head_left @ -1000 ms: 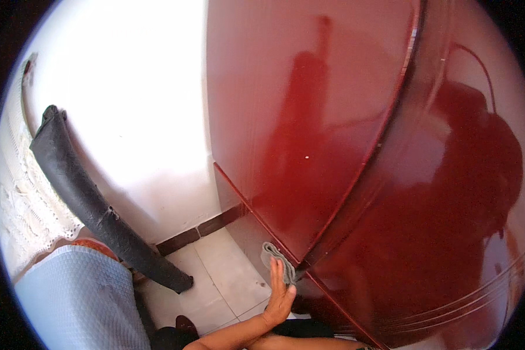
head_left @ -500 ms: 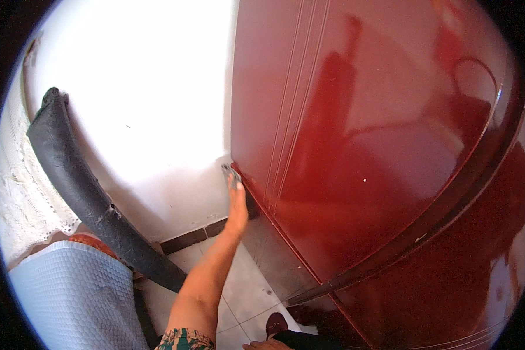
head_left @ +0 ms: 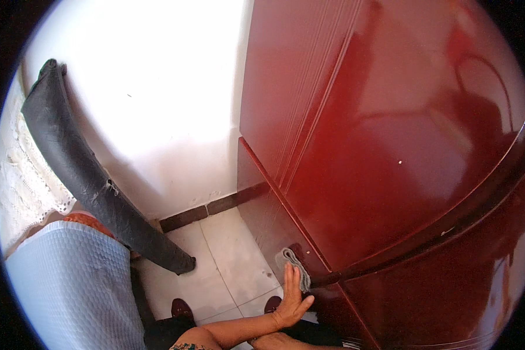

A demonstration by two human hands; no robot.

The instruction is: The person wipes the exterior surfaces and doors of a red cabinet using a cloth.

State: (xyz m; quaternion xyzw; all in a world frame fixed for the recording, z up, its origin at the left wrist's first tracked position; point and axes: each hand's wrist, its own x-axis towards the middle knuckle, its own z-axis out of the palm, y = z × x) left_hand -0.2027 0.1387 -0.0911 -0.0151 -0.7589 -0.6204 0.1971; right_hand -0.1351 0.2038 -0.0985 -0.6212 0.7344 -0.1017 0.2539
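- The left hand [head_left: 290, 310] is flat, its fingers [head_left: 289, 279] straight and close together, the thumb apart to the right.
- A folded grey cloth [head_left: 301, 269] with a soft, fuzzy look lies under those fingers, pressed against the lower side panel [head_left: 262, 227] of a glossy dark-red cabinet [head_left: 426, 192]. Its rolled folds stick out above the fingertips and along their right side; the fingers lie on it rather than wrap around it.
- The right hand [head_left: 271, 341] is low, partly behind the left forearm; whether its fingers are apart or together, I cannot tell.
- Just above the cloth runs a thin, raised dark-red ledge [head_left: 291, 213]. The smooth cabinet front above it carries fine parallel grooves and mirror-like reflections.
- A long, tapered black piece with a creased, leather-like skin [head_left: 90, 169] and a small pale tear slants against the smooth white wall [head_left: 151, 99].
- At left, light-blue quilted fabric [head_left: 70, 280] lies below white openwork lace [head_left: 32, 181].
- Pale square floor tiles [head_left: 216, 248] meet dark brown skirting [head_left: 184, 219]; a dark-red shoe [head_left: 182, 308] stands on them.
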